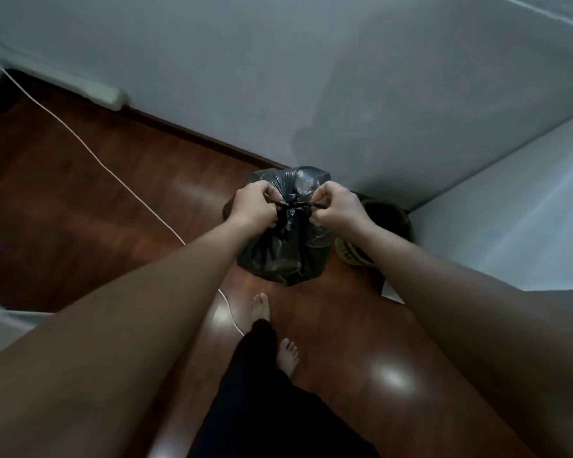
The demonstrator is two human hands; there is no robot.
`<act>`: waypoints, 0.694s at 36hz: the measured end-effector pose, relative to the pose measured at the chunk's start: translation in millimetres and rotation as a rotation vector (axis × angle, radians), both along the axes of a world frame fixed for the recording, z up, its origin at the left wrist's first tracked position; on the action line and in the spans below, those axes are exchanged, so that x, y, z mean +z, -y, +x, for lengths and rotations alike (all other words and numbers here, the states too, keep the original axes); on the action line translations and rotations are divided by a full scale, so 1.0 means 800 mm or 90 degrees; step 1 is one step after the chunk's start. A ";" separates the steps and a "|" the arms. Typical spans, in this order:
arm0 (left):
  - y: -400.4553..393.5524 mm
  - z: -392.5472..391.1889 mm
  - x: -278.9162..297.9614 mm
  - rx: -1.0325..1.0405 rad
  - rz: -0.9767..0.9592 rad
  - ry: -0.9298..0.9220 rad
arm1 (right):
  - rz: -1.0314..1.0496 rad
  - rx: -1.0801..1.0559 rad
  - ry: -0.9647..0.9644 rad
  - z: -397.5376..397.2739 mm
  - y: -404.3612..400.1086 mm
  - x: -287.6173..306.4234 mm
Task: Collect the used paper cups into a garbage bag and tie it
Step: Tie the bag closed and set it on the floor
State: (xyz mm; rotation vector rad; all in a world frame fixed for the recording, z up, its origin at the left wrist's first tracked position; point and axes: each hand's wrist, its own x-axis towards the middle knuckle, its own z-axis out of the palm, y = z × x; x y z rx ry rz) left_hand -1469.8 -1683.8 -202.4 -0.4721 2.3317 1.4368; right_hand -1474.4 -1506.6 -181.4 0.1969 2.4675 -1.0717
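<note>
left hand (pixel 255 206) and right hand (pixel 336 206) each grip a twisted end above the bag (pixel 285 252); pull evenly to cinch the knot (pixel 293 206).

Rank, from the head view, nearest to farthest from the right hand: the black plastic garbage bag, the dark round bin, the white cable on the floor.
1. Black plastic garbage bag: its twisted neck is gripped by the right hand.
2. Dark round bin: just right of that hand, in the corner.
3. White cable: far left, across the wooden floor.

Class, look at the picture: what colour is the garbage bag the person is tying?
The garbage bag is black and glossy, slightly see-through near the top; the head view shows it.
</note>
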 end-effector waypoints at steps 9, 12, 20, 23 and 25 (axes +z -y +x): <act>-0.043 -0.085 -0.182 -0.100 -0.015 0.082 | 0.080 0.090 0.151 -0.071 -0.051 -0.165; -0.056 -0.100 -0.248 -0.134 -0.033 0.093 | 0.077 0.103 0.164 -0.085 -0.063 -0.231; -0.086 -0.152 -0.430 -0.147 -0.099 0.158 | 0.052 0.112 0.268 -0.135 -0.088 -0.408; -0.099 -0.159 -0.500 -0.147 -0.098 0.193 | 0.037 0.109 0.330 -0.144 -0.100 -0.480; -0.110 -0.163 -0.531 -0.146 -0.091 0.212 | 0.024 0.099 0.355 -0.148 -0.109 -0.512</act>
